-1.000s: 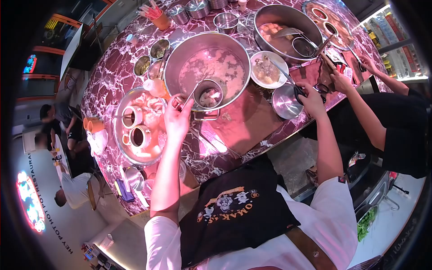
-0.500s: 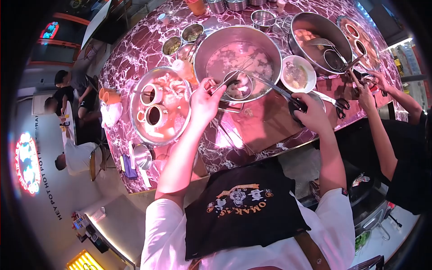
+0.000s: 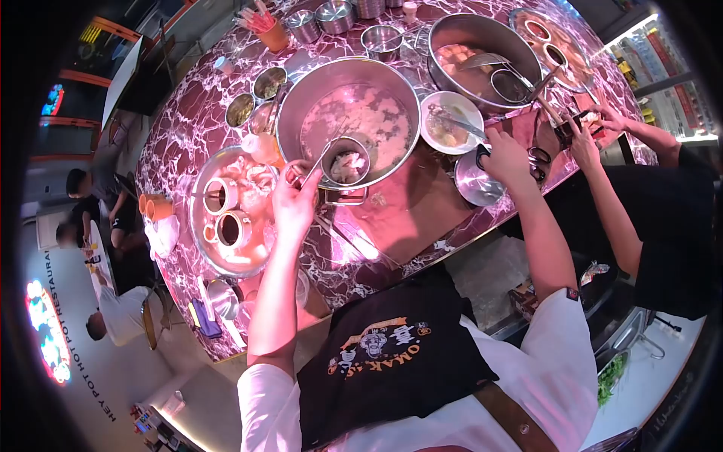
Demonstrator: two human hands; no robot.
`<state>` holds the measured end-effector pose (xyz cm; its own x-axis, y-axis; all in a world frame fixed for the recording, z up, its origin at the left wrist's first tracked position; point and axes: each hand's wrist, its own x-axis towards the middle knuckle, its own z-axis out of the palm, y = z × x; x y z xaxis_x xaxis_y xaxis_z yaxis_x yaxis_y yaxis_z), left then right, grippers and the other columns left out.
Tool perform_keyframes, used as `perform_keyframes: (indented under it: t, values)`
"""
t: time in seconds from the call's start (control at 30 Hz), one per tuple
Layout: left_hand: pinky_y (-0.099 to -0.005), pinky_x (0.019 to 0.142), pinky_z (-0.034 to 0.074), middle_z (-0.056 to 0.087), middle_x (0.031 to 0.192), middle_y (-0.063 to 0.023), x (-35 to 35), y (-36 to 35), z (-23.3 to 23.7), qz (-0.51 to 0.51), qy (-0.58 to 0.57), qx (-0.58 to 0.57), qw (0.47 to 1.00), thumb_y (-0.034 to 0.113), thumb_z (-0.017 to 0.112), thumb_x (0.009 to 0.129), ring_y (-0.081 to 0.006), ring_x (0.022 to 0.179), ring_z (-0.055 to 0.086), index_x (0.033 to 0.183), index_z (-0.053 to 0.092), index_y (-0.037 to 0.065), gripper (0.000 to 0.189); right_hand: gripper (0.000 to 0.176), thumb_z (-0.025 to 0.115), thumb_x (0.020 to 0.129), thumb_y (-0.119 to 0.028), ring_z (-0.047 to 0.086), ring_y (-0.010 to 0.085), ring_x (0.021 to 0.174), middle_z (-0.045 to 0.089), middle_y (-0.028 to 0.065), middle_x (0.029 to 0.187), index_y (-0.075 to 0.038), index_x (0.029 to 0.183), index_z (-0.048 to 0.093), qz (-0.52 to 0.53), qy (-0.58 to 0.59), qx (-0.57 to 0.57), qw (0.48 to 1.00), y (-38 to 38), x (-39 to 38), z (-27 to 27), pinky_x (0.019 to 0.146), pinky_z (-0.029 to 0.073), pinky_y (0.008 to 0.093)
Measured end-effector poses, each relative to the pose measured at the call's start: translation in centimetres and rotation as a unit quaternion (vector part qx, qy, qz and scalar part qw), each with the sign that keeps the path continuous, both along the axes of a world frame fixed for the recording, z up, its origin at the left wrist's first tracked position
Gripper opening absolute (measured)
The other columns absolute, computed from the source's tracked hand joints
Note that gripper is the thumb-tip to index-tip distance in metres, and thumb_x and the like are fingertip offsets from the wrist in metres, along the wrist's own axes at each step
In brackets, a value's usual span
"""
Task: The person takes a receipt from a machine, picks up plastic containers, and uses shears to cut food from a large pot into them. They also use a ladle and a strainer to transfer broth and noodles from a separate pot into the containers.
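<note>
My left hand [image 3: 295, 197] is closed around the thin handle of a small round strainer [image 3: 348, 179]. Pale pieces of food [image 3: 348, 163] sit inside the strainer, which is at the near rim of a large steel pot [image 3: 410, 143] of cloudy broth. My right hand [image 3: 507, 160] grips a pair of scissors [image 3: 468, 128], its blades pointing left over a white bowl [image 3: 476, 113] with broth and bits of food. Just below that hand is a shiny steel bowl [image 3: 476, 184].
A second big pot [image 3: 434, 34] holding ladles stands at the back right. At left, a wide steel basin [image 3: 202, 248] carries two sauce jars [image 3: 233, 227]. A co-worker's hands [image 3: 591, 132] work at far right, near black-handled scissors [image 3: 539, 158]. Small steel tubs [image 3: 269, 83] line the back.
My right hand has moved the scissors away from the strainer to over the white bowl. The strainer stays in my left hand at the pot's near side. The view has shifted.
</note>
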<state>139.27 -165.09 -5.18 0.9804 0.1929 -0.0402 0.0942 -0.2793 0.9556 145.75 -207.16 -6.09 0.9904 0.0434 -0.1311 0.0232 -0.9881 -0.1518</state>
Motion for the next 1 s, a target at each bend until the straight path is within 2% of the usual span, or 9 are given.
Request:
perform_keyframes:
  t: [0.2, 0.3, 0.4, 0.47, 0.53, 0.67, 0.77, 0.87, 1.0]
  values:
    - [-0.0196, 0.061, 0.04, 0.058, 0.079, 0.0044, -0.2, 0.0, 0.3, 0.016, 0.01, -0.019, 1.0, 0.007, 0.071, 0.091, -0.0029, 0.068, 0.049, 0.107, 0.062, 0.003, 0.018, 0.039, 0.066, 0.081, -0.013, 0.064, 0.0364, 0.103, 0.065, 0.0169, 0.108, -0.008, 0.119, 0.057, -0.013, 0.003, 0.053, 0.998, -0.8, -0.4, -3.2, 0.086, 0.053, 0.0481]
    - [-0.0198, 0.06, 0.04, 0.058, 0.078, 0.0045, -0.1, -0.1, 0.8, 0.019, 0.018, -0.007, 1.0, 0.007, 0.071, 0.092, -0.0028, 0.067, 0.05, 0.106, 0.062, 0.003, 0.017, 0.041, 0.068, 0.081, -0.016, 0.064, 0.0359, 0.104, 0.065, 0.0152, 0.111, -0.01, 0.12, 0.057, -0.014, 0.018, 0.073, 0.997, -1.2, -0.9, -3.3, 0.087, 0.053, 0.0476]
    - [-0.0198, 0.059, 0.04, 0.058, 0.078, 0.0044, -0.1, -0.1, 1.0, 0.015, 0.024, 0.002, 1.0, 0.007, 0.071, 0.092, -0.0025, 0.066, 0.05, 0.106, 0.062, 0.004, 0.017, 0.043, 0.069, 0.08, -0.017, 0.064, 0.035, 0.106, 0.064, 0.0151, 0.114, -0.01, 0.12, 0.057, -0.027, 0.046, 0.092, 0.994, -2.1, -1.5, -1.5, 0.087, 0.053, 0.0469]
    - [-0.0198, 0.059, 0.04, 0.058, 0.079, 0.0042, 0.0, 0.1, 0.9, 0.009, 0.015, -0.006, 1.0, 0.007, 0.071, 0.092, -0.0023, 0.066, 0.05, 0.106, 0.062, 0.004, 0.017, 0.042, 0.069, 0.079, -0.017, 0.065, 0.0345, 0.106, 0.065, 0.0152, 0.113, -0.009, 0.119, 0.058, -0.031, 0.045, 0.035, 0.998, -2.0, -2.0, 2.2, 0.087, 0.053, 0.0463]
    - [-0.0199, 0.059, 0.04, 0.058, 0.078, 0.004, 0.0, 0.0, 0.8, 0.01, 0.011, -0.004, 1.0, 0.007, 0.071, 0.092, -0.0025, 0.066, 0.05, 0.106, 0.062, 0.003, 0.017, 0.038, 0.068, 0.078, -0.015, 0.065, 0.0346, 0.105, 0.067, 0.0147, 0.111, -0.008, 0.115, 0.059, -0.009, 0.035, -0.022, 0.999, -2.6, -1.9, 3.4, 0.087, 0.053, 0.046]
    - [-0.02, 0.059, 0.04, 0.059, 0.078, 0.0037, 0.1, -0.1, 0.4, 0.009, 0.004, 0.009, 1.0, 0.007, 0.071, 0.092, -0.0029, 0.066, 0.05, 0.105, 0.062, 0.003, 0.016, 0.035, 0.066, 0.078, -0.013, 0.065, 0.0362, 0.104, 0.066, 0.0168, 0.109, -0.007, 0.112, 0.058, 0.026, 0.083, -0.055, 0.995, -3.1, -0.7, 1.1, 0.086, 0.053, 0.0473]
    - [-0.0202, 0.058, 0.04, 0.058, 0.077, 0.0038, 0.2, 0.3, -0.8, 0.004, -0.006, -0.004, 1.0, 0.007, 0.071, 0.092, -0.0031, 0.065, 0.05, 0.106, 0.062, 0.003, 0.017, 0.036, 0.066, 0.078, -0.013, 0.065, 0.0354, 0.104, 0.065, 0.0176, 0.108, -0.007, 0.112, 0.058, 0.014, 0.044, 0.017, 0.999, -2.5, -0.9, -1.7, 0.086, 0.053, 0.0475]
    - [-0.0202, 0.058, 0.04, 0.058, 0.077, 0.0036, -0.2, -0.3, 0.8, 0.021, 0.024, -0.005, 0.999, 0.007, 0.07, 0.092, -0.0031, 0.065, 0.05, 0.106, 0.062, 0.003, 0.017, 0.043, 0.068, 0.079, -0.017, 0.064, 0.0345, 0.104, 0.064, 0.0152, 0.108, -0.009, 0.12, 0.056, -0.01, 0.028, 0.037, 0.999, -1.7, -1.5, -2.8, 0.087, 0.053, 0.0467]
    - [-0.0202, 0.057, 0.04, 0.058, 0.076, 0.0038, 0.0, -0.1, 0.1, 0.017, 0.009, -0.029, 0.999, 0.006, 0.07, 0.092, -0.003, 0.064, 0.05, 0.105, 0.062, 0.004, 0.016, 0.049, 0.07, 0.079, -0.021, 0.064, 0.034, 0.105, 0.063, 0.013, 0.11, -0.012, 0.125, 0.055, -0.028, 0.029, 0.033, 0.999, -2.0, -2.0, -3.6, 0.088, 0.052, 0.046]
